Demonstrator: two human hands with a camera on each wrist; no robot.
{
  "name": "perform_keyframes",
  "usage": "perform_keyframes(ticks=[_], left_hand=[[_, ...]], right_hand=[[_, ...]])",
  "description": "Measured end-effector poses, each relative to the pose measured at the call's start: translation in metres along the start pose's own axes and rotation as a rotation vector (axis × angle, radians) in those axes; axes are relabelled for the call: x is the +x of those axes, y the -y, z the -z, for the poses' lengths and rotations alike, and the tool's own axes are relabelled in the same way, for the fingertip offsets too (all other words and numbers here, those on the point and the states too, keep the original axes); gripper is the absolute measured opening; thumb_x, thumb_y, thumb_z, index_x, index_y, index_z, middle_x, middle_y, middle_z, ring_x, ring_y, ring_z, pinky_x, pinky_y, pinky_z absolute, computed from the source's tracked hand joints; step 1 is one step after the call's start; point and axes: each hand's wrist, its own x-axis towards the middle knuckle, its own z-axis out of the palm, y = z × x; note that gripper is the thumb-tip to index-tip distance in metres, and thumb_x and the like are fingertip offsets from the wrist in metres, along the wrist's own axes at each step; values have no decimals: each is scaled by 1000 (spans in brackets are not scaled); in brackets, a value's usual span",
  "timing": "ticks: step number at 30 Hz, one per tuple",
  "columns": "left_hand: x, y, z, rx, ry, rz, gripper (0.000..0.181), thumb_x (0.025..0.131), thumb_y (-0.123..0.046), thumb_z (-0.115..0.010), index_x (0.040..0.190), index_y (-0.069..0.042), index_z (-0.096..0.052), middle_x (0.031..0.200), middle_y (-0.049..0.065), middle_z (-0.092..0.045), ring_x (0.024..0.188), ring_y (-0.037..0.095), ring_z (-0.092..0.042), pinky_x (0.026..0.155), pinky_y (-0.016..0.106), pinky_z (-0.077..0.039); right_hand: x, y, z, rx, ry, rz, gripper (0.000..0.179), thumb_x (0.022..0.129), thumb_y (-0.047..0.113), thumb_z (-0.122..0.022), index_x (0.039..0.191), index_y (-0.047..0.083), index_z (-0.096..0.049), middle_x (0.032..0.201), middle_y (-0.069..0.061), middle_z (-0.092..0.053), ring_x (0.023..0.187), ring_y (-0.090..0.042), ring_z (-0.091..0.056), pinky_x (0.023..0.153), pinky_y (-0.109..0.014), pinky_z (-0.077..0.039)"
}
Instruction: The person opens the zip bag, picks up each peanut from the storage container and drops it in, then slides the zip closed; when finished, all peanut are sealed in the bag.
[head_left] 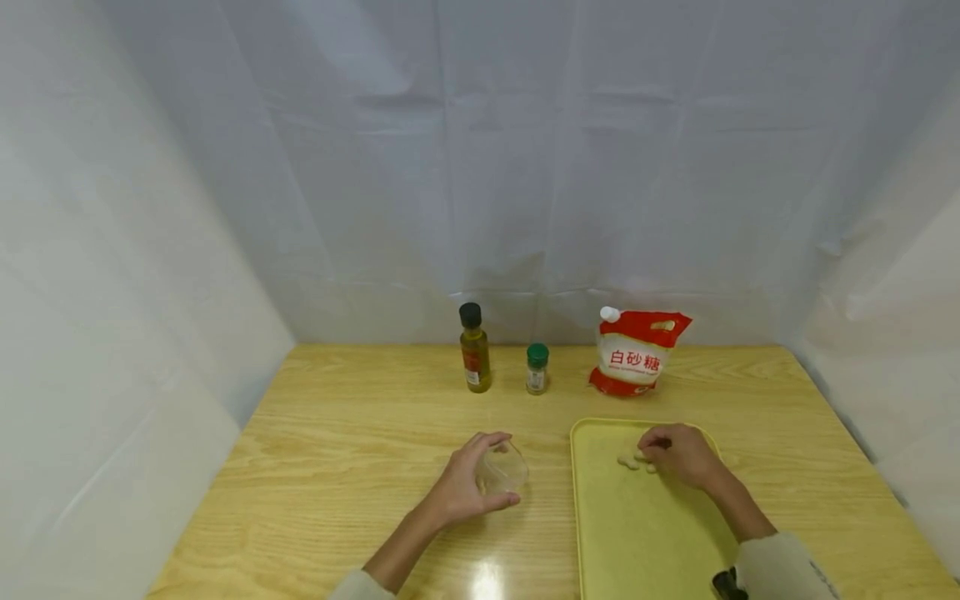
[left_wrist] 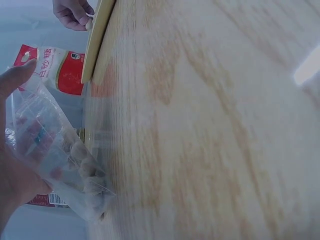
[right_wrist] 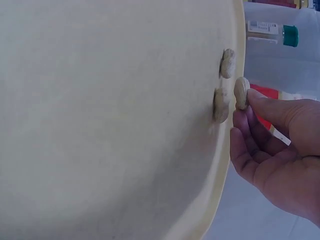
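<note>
My left hand [head_left: 459, 490] holds a clear plastic bag [head_left: 501, 468] upright on the table, left of the tray, thumb and fingers curved around its sides. In the left wrist view, several peanuts [left_wrist: 82, 162] show through the bag's lower part. Over the far end of a yellow tray [head_left: 615, 533], my right hand [head_left: 684, 457] pinches a peanut [right_wrist: 242, 92] between thumb and fingers. Two more peanuts lie on the tray in the right wrist view, one peanut [right_wrist: 227, 63] beside the other peanut [right_wrist: 221, 106].
Behind, along the table's back, stand an oil bottle [head_left: 475, 350] with a black cap, a small green-capped seasoning jar [head_left: 537, 369] and a red and white sugar pouch [head_left: 633, 354]. The wooden table [head_left: 337, 442] is enclosed by pale sheeting [head_left: 487, 167] at the back and sides.
</note>
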Motion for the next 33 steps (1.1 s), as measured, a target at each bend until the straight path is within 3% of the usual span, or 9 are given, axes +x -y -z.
perform_keyframes(ticks=[11,17,26,33], left_hand=[[0,0,-1,-15,-2,5,77,75,-35,-79,139,-11,-43,125,6,-54,122,33,-48,99,62,-39],[-1,1,-1,-22,-7,3,78,75,-36,-79,139,-11,-42,125,7,-55,122,33,-48,99,60,-41],[-2,0,1,-17,0,23,78,74,-33,-80,139,-12,-42,127,5,-54,123,34,-47,100,59,-39],[-2,-1,2,-20,4,10,78,75,-32,-79,139,-10,-41,126,7,-54,123,33,-48,101,60,-38]], right_hand=[[6,31,-9,63,-39,108,8,88,7,-64,91,4,-71,88,-5,-70,76,-10,-61,63,-20,-51],[14,61,-18,128,-40,124,9,89,12,-64,93,7,-71,91,-4,-69,77,-9,-60,64,-19,-51],[23,106,-39,163,-33,188,11,89,14,-65,94,7,-71,93,-3,-69,81,-11,-60,70,-19,-52],[23,129,-58,231,-35,206,13,90,19,-64,94,9,-71,91,-1,-68,77,-5,-58,66,-18,-50]])
